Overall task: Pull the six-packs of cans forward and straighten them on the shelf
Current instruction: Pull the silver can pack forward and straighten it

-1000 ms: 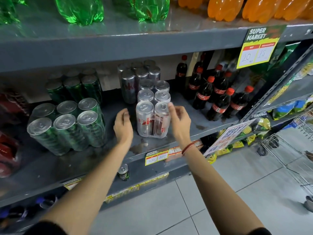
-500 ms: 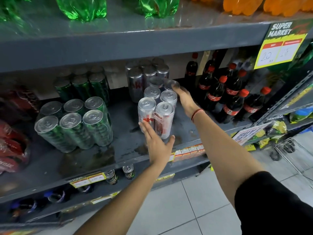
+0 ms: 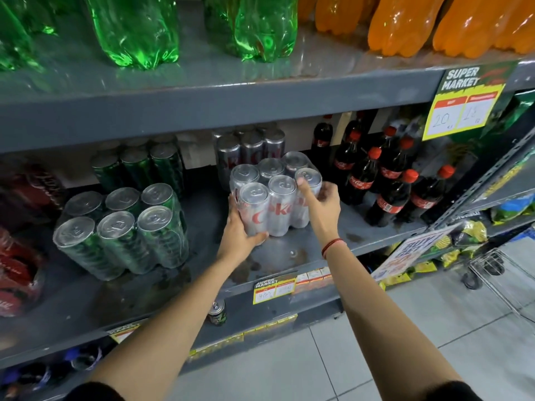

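A shrink-wrapped six-pack of silver cans stands on the middle grey shelf, its long side facing me. My left hand grips its lower left corner. My right hand clasps its right end, thumb on a can top. Behind it stands another silver six-pack at the back of the shelf. To the left a green six-pack sits near the front, with a second green six-pack behind it.
Dark cola bottles with red caps crowd the shelf just right of the silver pack. Red packs lie at the far left. Green and orange bottles fill the upper shelf. A loose can sits on the lower shelf. A wire trolley stands at right.
The silver six-pack has been turned from end-on to long side facing me. My left hand moved from its front to its left corner; my right hand came from the back to its right end.
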